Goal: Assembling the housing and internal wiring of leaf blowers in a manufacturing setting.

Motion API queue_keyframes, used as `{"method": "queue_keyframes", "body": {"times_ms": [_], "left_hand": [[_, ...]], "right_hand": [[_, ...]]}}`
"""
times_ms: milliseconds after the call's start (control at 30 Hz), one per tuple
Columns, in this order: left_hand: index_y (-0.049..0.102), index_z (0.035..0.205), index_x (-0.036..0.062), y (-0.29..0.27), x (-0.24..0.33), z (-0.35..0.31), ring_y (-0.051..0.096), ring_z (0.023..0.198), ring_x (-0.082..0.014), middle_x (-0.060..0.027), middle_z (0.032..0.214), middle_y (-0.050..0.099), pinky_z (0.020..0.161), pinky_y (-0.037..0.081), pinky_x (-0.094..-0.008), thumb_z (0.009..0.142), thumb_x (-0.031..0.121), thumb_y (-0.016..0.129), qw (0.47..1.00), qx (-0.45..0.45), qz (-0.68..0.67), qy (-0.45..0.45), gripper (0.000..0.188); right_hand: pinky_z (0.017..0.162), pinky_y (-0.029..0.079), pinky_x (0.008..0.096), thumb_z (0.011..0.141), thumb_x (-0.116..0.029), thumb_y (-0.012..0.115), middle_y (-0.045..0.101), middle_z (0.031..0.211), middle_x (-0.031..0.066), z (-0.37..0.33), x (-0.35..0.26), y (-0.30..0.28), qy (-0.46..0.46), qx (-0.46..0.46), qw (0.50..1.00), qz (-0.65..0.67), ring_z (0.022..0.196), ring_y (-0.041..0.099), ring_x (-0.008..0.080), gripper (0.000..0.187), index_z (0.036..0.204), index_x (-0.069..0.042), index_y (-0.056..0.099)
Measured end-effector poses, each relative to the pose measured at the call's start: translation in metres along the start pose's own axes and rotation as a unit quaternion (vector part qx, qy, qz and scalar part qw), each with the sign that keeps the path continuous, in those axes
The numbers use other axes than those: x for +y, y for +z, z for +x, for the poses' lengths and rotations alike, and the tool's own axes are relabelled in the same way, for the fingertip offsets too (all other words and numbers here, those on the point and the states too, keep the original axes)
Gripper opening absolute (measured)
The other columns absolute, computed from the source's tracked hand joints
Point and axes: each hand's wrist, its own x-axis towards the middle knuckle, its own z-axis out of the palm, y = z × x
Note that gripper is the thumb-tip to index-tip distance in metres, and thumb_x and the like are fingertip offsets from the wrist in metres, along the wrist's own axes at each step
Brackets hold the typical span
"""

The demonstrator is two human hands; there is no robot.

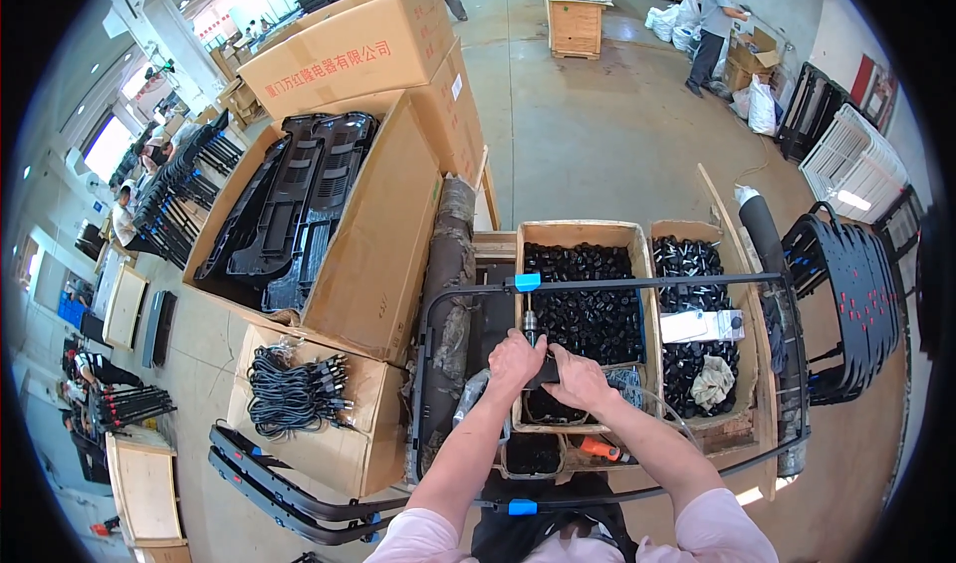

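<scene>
Near picture centre, a drill (530, 322) is grasped by left fingers (522, 352) and right fingers (574, 376), pointed toward a blue clip (528, 282).

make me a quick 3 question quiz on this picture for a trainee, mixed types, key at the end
1. Multiple choice: What colour is the clip on the far bar of the black frame?
A) red
B) blue
C) white

2. True or false: The left hand and the right hand are both on the power tool.

3. Fill in: The bundled black cables lie to the ____ of the frame, as the person sees it.

Key: 1. B; 2. True; 3. left
</scene>
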Motion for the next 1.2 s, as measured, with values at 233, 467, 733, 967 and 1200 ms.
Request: {"method": "queue_keyframes", "body": {"times_ms": [233, 467, 733, 967, 1200], "left_hand": [[0.064, 0.118, -0.0045, -0.005, 0.005, -0.001, 0.072, 0.11, -0.045, -0.0303, 0.114, 0.073, 0.096, 0.056, -0.0532, 0.094, 0.063, 0.062, 0.999, -0.031, -0.026, -0.027, 0.072], [0.065, 0.111, -0.0047, 0.01, 0.001, -0.007, 0.074, 0.098, -0.0454, -0.0276, 0.11, 0.071, 0.087, 0.059, -0.0524, 0.098, 0.062, 0.058, 1.0, 0.028, 0.006, -0.011, 0.069], [0.066, 0.115, -0.0027, 0.01, 0.002, 0.004, 0.073, 0.105, -0.0445, -0.0274, 0.113, 0.073, 0.091, 0.058, -0.0551, 0.099, 0.063, 0.055, 1.0, 0.004, 0.011, -0.013, 0.069], [0.068, 0.107, -0.0022, 0.011, -0.005, 0.004, 0.075, 0.099, -0.0429, -0.0271, 0.105, 0.074, 0.086, 0.06, -0.0513, 0.097, 0.062, 0.06, 1.0, 0.006, 0.029, 0.008, 0.065], [0.069, 0.104, -0.0022, 0.011, -0.009, -0.001, 0.076, 0.096, -0.0419, -0.0261, 0.103, 0.075, 0.084, 0.061, -0.0509, 0.097, 0.061, 0.06, 0.999, 0.004, 0.03, 0.032, 0.065]], "right_hand": [[0.087, 0.059, 0.0471, 0.077, -0.028, 0.086, 0.073, 0.107, 0.0259, 0.003, 0.006, 0.001, 0.011, 0.004, 1.0, 0.021, 0.101, 0.073, 0.0404, 0.078, 0.138, 0.003, 0.048], [0.088, 0.059, 0.049, 0.078, -0.032, 0.084, 0.073, 0.105, 0.0273, 0.009, 0.014, 0.004, 0.023, -0.008, 0.999, 0.048, 0.101, 0.073, 0.0415, 0.081, 0.14, 0.002, 0.047], [0.094, 0.057, 0.0479, 0.079, -0.025, 0.084, 0.062, 0.131, 0.0172, 0.014, 0.014, 0.003, 0.013, -0.034, 0.999, 0.035, 0.115, 0.066, 0.0395, 0.062, 0.131, -0.004, 0.058], [0.094, 0.057, 0.0469, 0.077, -0.023, 0.085, 0.057, 0.134, 0.0141, 0.006, 0.01, 0.01, -0.005, -0.005, 0.999, 0.036, 0.117, 0.064, 0.0375, 0.058, 0.127, -0.004, 0.061], [0.096, 0.055, 0.0466, 0.078, -0.024, 0.084, 0.058, 0.133, 0.0138, 0.001, 0.005, 0.009, 0.004, -0.014, 0.999, 0.039, 0.118, 0.064, 0.0373, 0.058, 0.127, -0.004, 0.061]]}}
